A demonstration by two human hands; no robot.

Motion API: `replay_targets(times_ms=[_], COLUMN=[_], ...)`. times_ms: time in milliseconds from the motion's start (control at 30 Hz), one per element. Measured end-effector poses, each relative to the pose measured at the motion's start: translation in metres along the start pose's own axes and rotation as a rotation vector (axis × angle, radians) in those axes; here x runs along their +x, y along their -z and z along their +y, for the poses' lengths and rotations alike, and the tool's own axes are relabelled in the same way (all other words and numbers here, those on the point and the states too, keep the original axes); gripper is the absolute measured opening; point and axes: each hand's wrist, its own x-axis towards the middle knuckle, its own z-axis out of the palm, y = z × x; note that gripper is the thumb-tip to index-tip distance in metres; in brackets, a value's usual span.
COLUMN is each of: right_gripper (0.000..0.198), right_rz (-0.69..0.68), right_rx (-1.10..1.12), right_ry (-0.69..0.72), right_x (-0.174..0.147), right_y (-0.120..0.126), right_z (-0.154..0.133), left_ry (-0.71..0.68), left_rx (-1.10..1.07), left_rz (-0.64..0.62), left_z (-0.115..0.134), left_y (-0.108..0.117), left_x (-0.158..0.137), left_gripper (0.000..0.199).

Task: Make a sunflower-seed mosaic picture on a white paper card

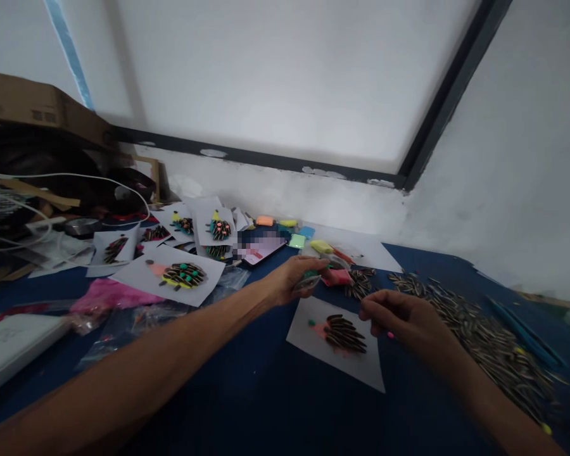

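Both curl inward: left hand (291,277) gripping a clear container (308,282); right hand (399,313), its pinch unclear.

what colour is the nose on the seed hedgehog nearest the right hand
The nose is green, at the tip of a pink snout, in the head view.

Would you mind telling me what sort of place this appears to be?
Probably a craft workspace: a spiky hedgehog-like figure sits on white paper, striped seeds lie heaped on the blue table, and an orange packet lies near the wall.
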Motion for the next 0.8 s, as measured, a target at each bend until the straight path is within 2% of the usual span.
replay_targets(times_ms=[233, 400, 533, 700, 800], right_gripper=[0.045, 0.023, 0.025, 0.041, 0.033], right_rz=[0.086, 0.106, 0.113, 0.052, 0.003], right_rx=[-0.101, -0.085, -0.098, -0.186, -0.196], right_ry=[0.068, 0.073, 0.054, 0.06, 0.047], right_x=[-0.002, -0.001, -0.001, -0.004, -0.007], right_y=[-0.002, 0.0, 0.002, 0.001, 0.0], right_z=[0.008, 0.011, 0.015, 0.014, 0.014], left_ry=[0.051, 0.066, 0.032, 0.039, 0.014], left_rx=[0.009, -0.02, -0.017, -0.068, -0.073], left_rz=[0.033, 0.053, 0.035, 0.092, 0.097], left_z=[0.0, -0.002, -0.006, -0.01, -0.011], left_y=[-0.007, -0.006, -0.002, 0.001, 0.001], left_x=[-0.005, -0.004, -0.001, 0.003, 0.004], left_gripper=[0.017, 0.016, 0.02, 0.025, 0.021])
